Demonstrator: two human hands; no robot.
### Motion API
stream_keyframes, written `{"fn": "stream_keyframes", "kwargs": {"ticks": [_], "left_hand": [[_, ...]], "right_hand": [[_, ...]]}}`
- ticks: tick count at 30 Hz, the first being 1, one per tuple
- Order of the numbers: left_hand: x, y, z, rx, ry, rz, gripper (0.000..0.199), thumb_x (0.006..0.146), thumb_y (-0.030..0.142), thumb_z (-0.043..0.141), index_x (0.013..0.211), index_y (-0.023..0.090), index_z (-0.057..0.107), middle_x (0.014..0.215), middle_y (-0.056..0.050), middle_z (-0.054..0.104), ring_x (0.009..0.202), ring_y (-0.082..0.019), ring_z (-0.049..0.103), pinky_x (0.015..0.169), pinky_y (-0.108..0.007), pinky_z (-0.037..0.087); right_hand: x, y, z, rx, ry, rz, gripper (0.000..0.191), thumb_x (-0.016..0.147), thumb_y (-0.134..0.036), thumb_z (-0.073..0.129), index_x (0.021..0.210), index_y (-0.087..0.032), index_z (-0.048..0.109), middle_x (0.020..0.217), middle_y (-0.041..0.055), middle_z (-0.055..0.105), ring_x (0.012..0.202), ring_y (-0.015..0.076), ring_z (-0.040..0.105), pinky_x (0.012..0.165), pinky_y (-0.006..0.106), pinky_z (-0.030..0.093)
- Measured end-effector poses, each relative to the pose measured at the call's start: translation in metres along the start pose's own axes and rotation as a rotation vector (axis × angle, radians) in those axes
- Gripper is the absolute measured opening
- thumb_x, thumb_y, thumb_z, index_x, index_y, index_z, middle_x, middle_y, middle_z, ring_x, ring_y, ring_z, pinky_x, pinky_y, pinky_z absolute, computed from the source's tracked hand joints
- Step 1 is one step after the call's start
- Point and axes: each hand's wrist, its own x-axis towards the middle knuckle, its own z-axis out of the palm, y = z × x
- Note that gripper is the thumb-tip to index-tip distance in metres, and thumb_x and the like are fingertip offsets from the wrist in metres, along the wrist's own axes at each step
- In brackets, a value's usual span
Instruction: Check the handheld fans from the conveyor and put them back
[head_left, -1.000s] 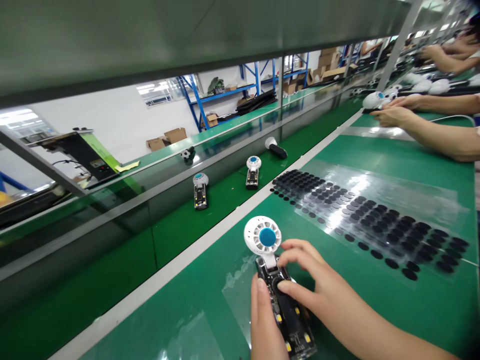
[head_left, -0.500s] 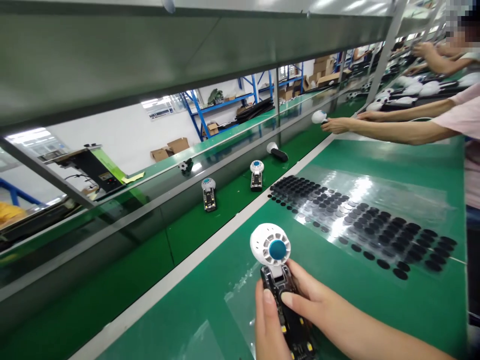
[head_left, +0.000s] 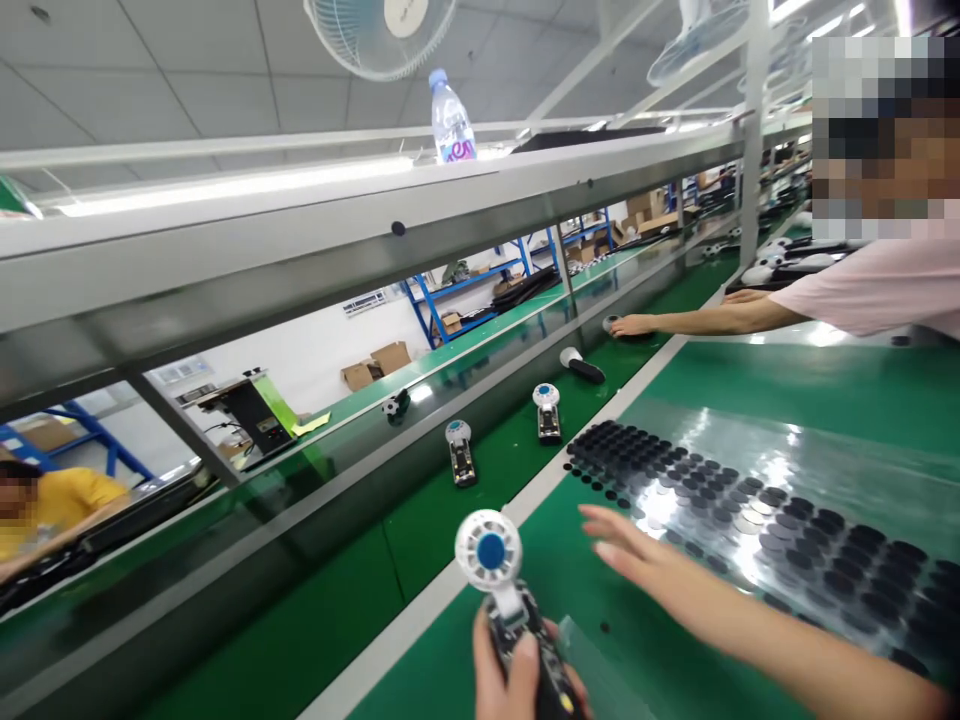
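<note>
A handheld device [head_left: 489, 550] with a round white head, a blue centre and a black body stands tilted upward at the lower middle. My left hand [head_left: 517, 665] is wrapped round its black body, thumb in front. To the right, my right hand [head_left: 634, 552] is apart from the device, fingers stretched out and holding nothing, above the green table. Beside it lies a clear sheet [head_left: 772, 510] bearing rows of black discs. Two similar devices with circuit boards showing, one on the left [head_left: 460, 455] and one on the right [head_left: 548, 413], lie on the green belt.
Farther along the belt [head_left: 420, 520] lies a device with a black handle [head_left: 582, 366]. A co-worker's hand [head_left: 634, 325] reaches over the belt from the right. A metal shelf [head_left: 300, 250] spans overhead with a bottle [head_left: 452, 120] on it. A pale rail [head_left: 405, 640] edges the table.
My right hand has let go of the device and moved right. The view has tilted up. The device stays in my left hand. The co-worker's device is now lower, at the belt.
</note>
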Motion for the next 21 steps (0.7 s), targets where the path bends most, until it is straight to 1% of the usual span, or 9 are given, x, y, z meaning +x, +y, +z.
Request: {"fn": "stream_keyframes", "kwargs": {"ticks": [2,5,8,11,14,16,18,19,21], "left_hand": [[0.027,0.029,-0.011,0.124,0.058,0.079,0.064,0.057,0.048,0.069,0.107,0.025,0.037,0.078,-0.006,0.066,0.049,-0.020,0.062,0.040,-0.026,0.041],[0.076,0.064,-0.030,0.232,0.156,0.146,0.043,0.069,0.038,0.063,0.102,0.023,0.040,0.072,0.000,0.062,0.052,-0.015,0.061,0.047,-0.026,0.044],[0.127,0.085,-0.047,0.331,0.247,0.158,0.028,0.081,0.030,0.052,0.104,0.019,0.042,0.071,0.002,0.058,0.052,-0.011,0.057,0.050,-0.025,0.045],[0.169,0.099,-0.062,0.467,0.318,0.159,0.027,0.085,0.031,0.049,0.106,0.014,0.048,0.080,-0.001,0.058,0.060,-0.011,0.056,0.056,-0.028,0.049],[0.194,0.113,-0.074,0.605,0.384,0.217,0.030,0.083,0.027,0.054,0.110,0.015,0.051,0.099,-0.006,0.058,0.084,-0.017,0.058,0.075,-0.038,0.049],[0.197,0.122,-0.077,0.662,0.408,0.315,0.035,0.081,0.024,0.056,0.115,0.017,0.049,0.119,-0.009,0.051,0.108,-0.024,0.049,0.091,-0.047,0.039],[0.190,0.125,-0.072,0.674,0.391,0.422,0.040,0.080,0.021,0.056,0.119,0.018,0.047,0.135,-0.009,0.037,0.126,-0.029,0.030,0.101,-0.054,0.024],[0.182,0.123,-0.065,0.661,0.359,0.464,0.040,0.081,0.020,0.054,0.119,0.018,0.047,0.140,-0.009,0.031,0.130,-0.029,0.021,0.104,-0.054,0.017],[0.157,0.112,-0.045,0.596,0.249,0.485,0.034,0.081,0.018,0.051,0.116,0.017,0.050,0.142,-0.010,0.028,0.133,-0.025,0.015,0.109,-0.046,0.010]], "right_hand": [[0.041,0.003,-0.013,-0.149,0.095,0.004,0.049,0.091,-0.039,0.036,0.136,-0.024,0.030,0.138,0.0078,0.039,0.123,0.0215,0.041,0.098,0.037,0.039],[0.106,0.011,-0.022,-0.327,0.184,0.023,0.050,0.088,-0.032,0.048,0.134,-0.023,0.033,0.142,0.0096,0.029,0.128,0.0277,0.030,0.103,0.048,0.028],[0.162,0.019,-0.026,-0.475,0.246,0.076,0.046,0.087,-0.032,0.053,0.130,-0.023,0.039,0.140,0.0086,0.031,0.123,0.0300,0.034,0.099,0.055,0.029],[0.199,0.025,-0.031,-0.551,0.289,0.143,0.040,0.087,-0.033,0.053,0.124,-0.021,0.045,0.132,0.0086,0.041,0.116,0.0273,0.043,0.095,0.053,0.035],[0.218,0.028,-0.039,-0.558,0.303,0.175,0.031,0.087,-0.031,0.054,0.115,-0.018,0.052,0.122,0.0078,0.050,0.106,0.0238,0.051,0.089,0.048,0.042],[0.221,0.028,-0.044,-0.533,0.316,0.165,0.027,0.087,-0.029,0.054,0.111,-0.017,0.054,0.118,0.0072,0.053,0.103,0.0223,0.053,0.087,0.046,0.044],[0.216,0.023,-0.047,-0.481,0.327,0.148,0.026,0.088,-0.029,0.053,0.110,-0.017,0.054,0.115,0.0069,0.055,0.099,0.0207,0.055,0.084,0.043,0.046],[0.208,0.019,-0.047,-0.446,0.325,0.135,0.026,0.089,-0.031,0.051,0.111,-0.017,0.053,0.112,0.0068,0.056,0.095,0.0197,0.057,0.082,0.041,0.047],[0.180,0.007,-0.042,-0.371,0.299,0.087,0.029,0.093,-0.033,0.041,0.115,-0.017,0.050,0.108,0.0068,0.058,0.088,0.0176,0.059,0.077,0.037,0.050]]}}
